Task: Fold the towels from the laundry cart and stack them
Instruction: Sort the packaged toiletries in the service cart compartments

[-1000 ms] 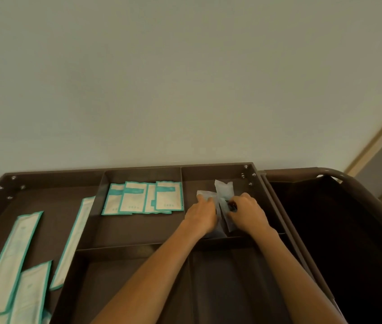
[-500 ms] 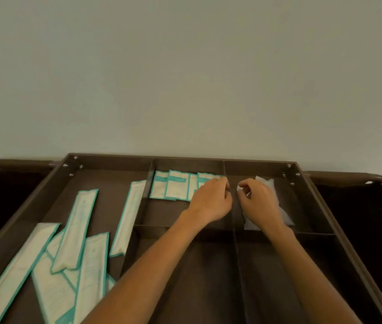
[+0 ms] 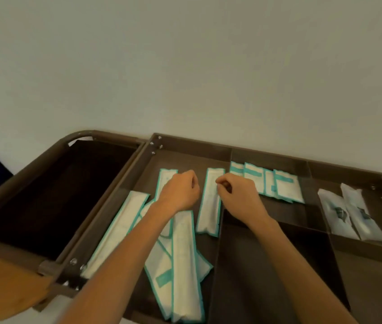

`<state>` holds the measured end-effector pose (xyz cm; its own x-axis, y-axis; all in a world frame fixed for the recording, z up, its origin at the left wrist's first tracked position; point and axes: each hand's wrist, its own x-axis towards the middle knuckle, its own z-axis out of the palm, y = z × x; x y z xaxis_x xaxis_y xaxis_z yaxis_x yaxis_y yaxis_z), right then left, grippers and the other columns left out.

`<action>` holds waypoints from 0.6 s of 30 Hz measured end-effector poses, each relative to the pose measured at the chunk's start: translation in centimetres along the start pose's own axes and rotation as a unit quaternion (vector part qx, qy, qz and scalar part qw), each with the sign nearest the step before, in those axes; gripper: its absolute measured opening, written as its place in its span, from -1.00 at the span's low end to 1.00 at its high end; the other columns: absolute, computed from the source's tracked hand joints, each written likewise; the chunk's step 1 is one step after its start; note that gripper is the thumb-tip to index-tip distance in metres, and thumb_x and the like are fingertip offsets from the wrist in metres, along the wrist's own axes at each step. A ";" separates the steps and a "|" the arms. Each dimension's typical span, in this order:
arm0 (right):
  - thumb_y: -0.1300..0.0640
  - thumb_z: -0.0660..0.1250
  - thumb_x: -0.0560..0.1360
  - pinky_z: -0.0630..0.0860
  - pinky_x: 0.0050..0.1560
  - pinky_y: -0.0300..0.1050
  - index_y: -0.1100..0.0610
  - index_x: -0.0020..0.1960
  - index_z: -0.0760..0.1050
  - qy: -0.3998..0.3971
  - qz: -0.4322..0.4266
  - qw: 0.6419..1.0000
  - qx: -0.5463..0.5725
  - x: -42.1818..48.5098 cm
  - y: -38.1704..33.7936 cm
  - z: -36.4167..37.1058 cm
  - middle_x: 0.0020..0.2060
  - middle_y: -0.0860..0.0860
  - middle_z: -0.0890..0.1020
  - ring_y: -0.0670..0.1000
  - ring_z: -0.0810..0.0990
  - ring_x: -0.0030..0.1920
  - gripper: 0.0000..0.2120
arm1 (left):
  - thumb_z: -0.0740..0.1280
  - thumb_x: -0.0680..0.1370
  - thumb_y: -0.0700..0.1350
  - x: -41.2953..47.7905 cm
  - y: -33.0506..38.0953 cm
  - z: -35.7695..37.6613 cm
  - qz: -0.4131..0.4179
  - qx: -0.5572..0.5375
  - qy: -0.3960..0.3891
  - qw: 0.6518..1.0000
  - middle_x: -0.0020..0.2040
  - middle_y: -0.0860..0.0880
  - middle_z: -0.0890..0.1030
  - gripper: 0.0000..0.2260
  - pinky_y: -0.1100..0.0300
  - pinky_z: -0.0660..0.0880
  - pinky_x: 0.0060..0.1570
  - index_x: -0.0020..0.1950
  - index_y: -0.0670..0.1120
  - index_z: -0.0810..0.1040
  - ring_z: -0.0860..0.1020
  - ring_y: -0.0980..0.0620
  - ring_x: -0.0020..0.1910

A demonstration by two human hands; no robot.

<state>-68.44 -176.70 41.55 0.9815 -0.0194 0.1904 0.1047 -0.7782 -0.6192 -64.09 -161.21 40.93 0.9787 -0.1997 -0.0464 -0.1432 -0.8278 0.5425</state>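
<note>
The right hand (image 3: 238,195) has its fingers (image 3: 220,182) curled tight, thumb meeting forefinger at the edge of a long packet (image 3: 209,206); whether they actually pinch it I cannot tell. The left hand (image 3: 180,191) is balled knuckles-up over the neighbouring heap of long packets (image 3: 183,265), its grip hidden.

No towels show anywhere. The laundry cart (image 3: 115,195) carries a bag (image 3: 52,195) that is just a dark hollow (contents unreadable), so folding and stacking look wholly undone.

The packets are flat, papery and white with teal borders; the short packets (image 3: 283,188) overlap in a row. Two crinkly clear-wrapped items (image 3: 353,211) lie farther right. The divided tray (image 3: 267,152) is rigid, brown and smooth-walled.
</note>
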 end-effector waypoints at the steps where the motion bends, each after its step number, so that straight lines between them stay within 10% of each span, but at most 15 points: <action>1: 0.26 0.28 0.52 0.38 -0.03 -0.28 0.21 0.08 0.59 -0.011 0.001 1.000 -0.001 0.2 -0.7 1.0 -0.09 0.09 0.65 0.02 0.55 -0.11 -0.82 | 0.22 0.53 -0.14 0.0 -1.5 -0.3 -0.013 0.011 -0.007 1.000 0.00 -0.13 0.62 -0.89 0.01 0.50 0.05 -0.04 -0.07 0.53 0.55 -0.15 0.06; 9: 0.08 0.20 0.58 0.31 0.31 0.08 0.22 0.34 0.34 -0.171 0.112 0.961 -0.189 0.6 -3.2 7.3 0.32 0.20 0.32 0.25 0.26 0.38 -0.63 | 0.23 0.58 0.06 -0.8 -8.8 -0.4 -0.027 0.184 -0.077 0.979 0.34 -0.12 0.29 -0.57 -0.03 0.25 0.30 0.40 -0.05 0.29 0.24 -0.14 0.35; 18: 0.27 0.21 0.51 0.41 0.21 0.03 0.18 0.25 0.44 -0.113 0.121 0.972 -0.167 0.2 -3.6 8.9 0.26 0.15 0.38 0.21 0.39 0.22 -0.69 | 0.20 0.62 -0.03 -1.8 -11.0 -2.4 0.048 0.113 -0.015 0.992 0.29 -0.10 0.41 -0.69 0.02 0.36 0.24 0.34 -0.09 0.37 0.30 -0.11 0.30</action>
<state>-67.21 -168.32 37.07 0.9850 -0.1188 -0.1253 -0.1548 -0.9292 -0.3357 -63.88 -150.53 37.07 0.9547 -0.2959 -0.0304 -0.2680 -0.9000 0.3437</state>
